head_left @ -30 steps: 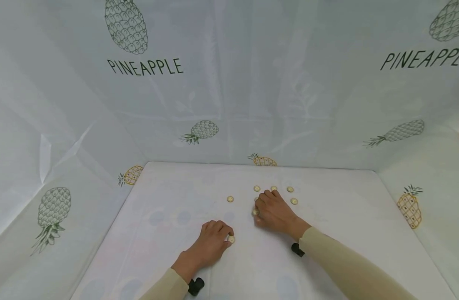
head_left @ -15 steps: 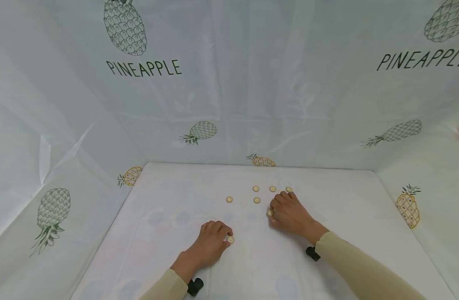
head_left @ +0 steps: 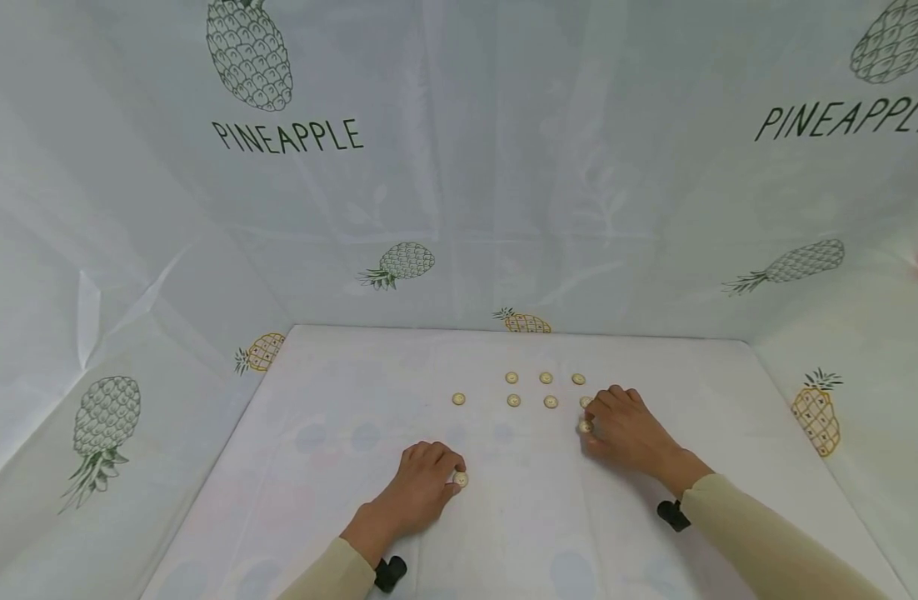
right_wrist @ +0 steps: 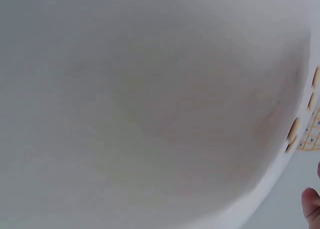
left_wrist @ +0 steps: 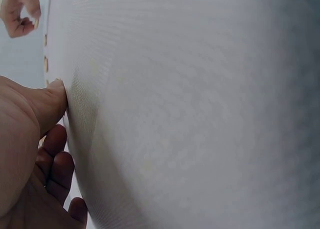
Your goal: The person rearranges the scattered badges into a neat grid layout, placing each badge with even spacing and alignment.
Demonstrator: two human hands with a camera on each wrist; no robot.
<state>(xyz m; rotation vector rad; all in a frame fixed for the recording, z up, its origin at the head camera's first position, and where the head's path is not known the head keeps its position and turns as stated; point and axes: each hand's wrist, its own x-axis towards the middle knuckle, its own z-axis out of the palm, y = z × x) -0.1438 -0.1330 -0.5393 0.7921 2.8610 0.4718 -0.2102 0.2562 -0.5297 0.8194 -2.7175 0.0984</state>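
In the head view my left hand rests at the near middle of the white-covered table, pinching a small round cream button between thumb and forefinger. Farther right, my right hand pinches a similar button at its fingertips. Just past those fingertips another button lies partly covered by them. The left wrist view has my left hand with its thumb and curled fingers at the cloth; its button is mostly hidden. Only a fingertip of my right hand enters the right wrist view.
Loose buttons lie in two rough rows: a far-row button, a near-row button, and one apart at left. A white cloth with faint dots covers the table. Pineapple-printed sheets enclose the back and sides.
My right hand has moved right along the near row with its button, uncovering the buttons it hid before. My left hand stays still with its button.
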